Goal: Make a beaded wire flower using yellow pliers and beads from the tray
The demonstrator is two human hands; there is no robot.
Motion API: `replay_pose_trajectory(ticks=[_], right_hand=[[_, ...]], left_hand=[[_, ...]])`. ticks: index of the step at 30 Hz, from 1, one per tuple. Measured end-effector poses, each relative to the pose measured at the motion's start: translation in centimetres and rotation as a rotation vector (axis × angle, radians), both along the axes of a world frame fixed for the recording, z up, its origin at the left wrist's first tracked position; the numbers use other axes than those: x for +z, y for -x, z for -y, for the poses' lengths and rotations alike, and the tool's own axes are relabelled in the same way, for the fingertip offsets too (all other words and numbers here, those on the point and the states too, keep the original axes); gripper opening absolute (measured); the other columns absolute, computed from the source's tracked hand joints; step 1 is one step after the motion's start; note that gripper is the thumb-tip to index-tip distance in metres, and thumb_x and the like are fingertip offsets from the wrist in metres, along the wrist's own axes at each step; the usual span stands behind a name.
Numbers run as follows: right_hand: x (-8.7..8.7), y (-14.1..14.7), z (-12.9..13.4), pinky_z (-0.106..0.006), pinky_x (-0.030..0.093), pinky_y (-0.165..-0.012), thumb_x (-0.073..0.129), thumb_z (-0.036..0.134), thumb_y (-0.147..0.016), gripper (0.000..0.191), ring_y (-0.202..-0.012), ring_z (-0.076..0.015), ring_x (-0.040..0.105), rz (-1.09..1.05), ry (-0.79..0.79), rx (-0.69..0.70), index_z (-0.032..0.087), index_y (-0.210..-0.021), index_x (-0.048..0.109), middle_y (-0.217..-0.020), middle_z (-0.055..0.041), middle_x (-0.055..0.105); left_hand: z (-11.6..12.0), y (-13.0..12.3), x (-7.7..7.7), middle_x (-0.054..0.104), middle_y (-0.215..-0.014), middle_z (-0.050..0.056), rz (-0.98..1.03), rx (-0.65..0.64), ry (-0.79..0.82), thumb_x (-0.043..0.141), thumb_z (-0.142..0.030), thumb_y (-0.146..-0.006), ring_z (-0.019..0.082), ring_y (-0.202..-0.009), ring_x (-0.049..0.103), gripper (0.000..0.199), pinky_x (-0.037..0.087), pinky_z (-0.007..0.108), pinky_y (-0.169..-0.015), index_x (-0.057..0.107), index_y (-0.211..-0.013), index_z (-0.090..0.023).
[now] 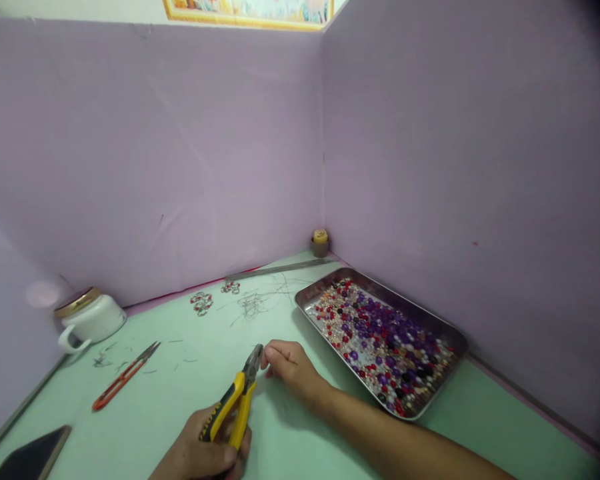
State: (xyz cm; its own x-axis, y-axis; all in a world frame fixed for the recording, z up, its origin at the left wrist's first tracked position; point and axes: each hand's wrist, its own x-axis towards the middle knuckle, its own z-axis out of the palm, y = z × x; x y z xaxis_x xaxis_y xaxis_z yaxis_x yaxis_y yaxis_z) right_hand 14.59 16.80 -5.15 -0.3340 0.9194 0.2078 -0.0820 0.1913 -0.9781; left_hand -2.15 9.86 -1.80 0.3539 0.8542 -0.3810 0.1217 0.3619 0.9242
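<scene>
My left hand is wrapped round the yellow and black handles of a pair of pliers. The plier jaws point up and to the right, ending right beside the fingertips of my right hand. Those fingers are pinched together at the jaw tips; what they hold, if anything, is too small to make out. Beyond the hands lie a tangle of thin wire pieces and two small clusters of beaded wire rings, a larger one and a smaller one.
A metal tray of mixed beads stands at the right. Red-handled snips, wire scraps, a white lidded mug and a phone are at the left. Long wires and a small yellow-topped pot lie near the purple walls.
</scene>
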Motion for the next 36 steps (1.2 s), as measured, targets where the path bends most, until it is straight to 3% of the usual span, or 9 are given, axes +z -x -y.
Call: replay_pose_trajectory(ticks=[2,5,11,16,20,26,30,33,36], right_hand=[[0.1,0.0,0.0,-0.02,0.034,-0.053,0.038,0.029,-0.077,0.027,-0.055,-0.0099,0.045,-0.022,-0.004,0.001,0.014,-0.06,0.053,-0.056,0.0009,0.048],[0.2,0.1,0.1,-0.021,0.034,-0.054,0.039,0.029,-0.077,0.027,-0.056,-0.0103,0.045,-0.019,0.005,-0.003,0.014,-0.06,0.053,-0.056,0.0007,0.048],[0.0,0.1,0.1,-0.02,0.03,-0.05,0.04,0.026,-0.077,0.027,-0.052,-0.0094,0.04,0.084,0.038,-0.027,0.013,-0.06,0.056,-0.051,0.0024,0.044],[-0.2,0.2,0.0,-0.019,0.031,-0.05,0.04,0.024,-0.077,0.026,-0.052,-0.0096,0.043,0.1,0.047,-0.03,0.013,-0.061,0.057,-0.05,0.003,0.043],[-0.1,0.2,0.1,-0.02,0.033,-0.052,0.04,0.025,-0.077,0.026,-0.054,-0.0103,0.044,0.096,0.044,-0.035,0.014,-0.06,0.056,-0.05,0.0031,0.042],[0.4,0.0,0.4,-0.021,0.035,-0.054,0.04,0.03,-0.078,0.027,-0.056,-0.0106,0.044,0.04,0.035,0.007,0.015,-0.061,0.054,-0.055,0.002,0.044],[0.7,0.0,0.5,-0.022,0.036,-0.055,0.04,0.034,-0.078,0.028,-0.058,-0.0112,0.045,-0.023,0.024,0.019,0.015,-0.062,0.052,-0.059,0.0005,0.047],[0.7,0.0,0.4,-0.021,0.035,-0.054,0.04,0.032,-0.077,0.027,-0.057,-0.0109,0.044,-0.009,0.038,0.013,0.014,-0.06,0.052,-0.057,0.0009,0.046],[0.4,0.1,0.3,-0.021,0.034,-0.054,0.039,0.03,-0.077,0.027,-0.057,-0.011,0.044,0.02,0.043,0.0,0.014,-0.06,0.052,-0.055,0.0013,0.045]], left_hand=[[0.2,0.1,0.1,0.058,-0.062,0.001,0.241,0.017,0.115,0.065,-0.027,-0.052,0.009,-0.039,0.048,0.032,0.034,0.02,-0.038,0.057,-0.08,-0.014],[0.6,0.2,0.1,0.06,-0.073,0.004,0.317,0.055,0.178,0.063,-0.028,-0.055,0.009,-0.044,0.05,0.038,0.033,0.018,-0.037,0.055,-0.091,-0.016],[0.1,0.2,0.4,0.046,-0.047,-0.005,-0.23,0.065,-0.137,0.056,-0.013,-0.055,0.008,-0.038,0.04,0.006,0.031,0.018,-0.036,0.054,-0.06,-0.016],[0.8,-0.6,1.5,0.063,-0.083,0.001,-0.558,0.142,-0.466,0.05,-0.007,-0.055,0.024,-0.091,0.055,0.044,0.042,0.025,-0.077,0.062,-0.095,-0.023],[1.3,-0.6,1.0,0.063,-0.09,0.006,-0.672,0.221,-0.51,0.049,-0.01,-0.059,0.027,-0.097,0.055,0.052,0.042,0.026,-0.076,0.057,-0.108,-0.024],[-0.2,0.9,-0.5,0.055,-0.053,-0.001,-0.2,0.009,-0.129,0.058,-0.014,-0.053,0.013,-0.044,0.049,0.009,0.038,0.022,-0.043,0.057,-0.061,-0.015],[0.0,0.8,-0.3,0.06,-0.068,0.003,0.286,-0.003,0.155,0.063,-0.026,-0.051,0.009,-0.039,0.048,0.036,0.029,0.019,-0.036,0.057,-0.085,-0.014],[0.6,0.4,0.2,0.061,-0.073,0.004,0.323,0.069,0.219,0.061,-0.024,-0.054,0.009,-0.045,0.05,0.039,0.029,0.017,-0.037,0.055,-0.092,-0.016],[0.6,0.1,1.1,0.054,-0.06,0.0,0.136,0.029,0.135,0.057,-0.024,-0.057,0.007,-0.038,0.041,0.021,0.027,0.017,-0.032,0.055,-0.075,-0.014]])
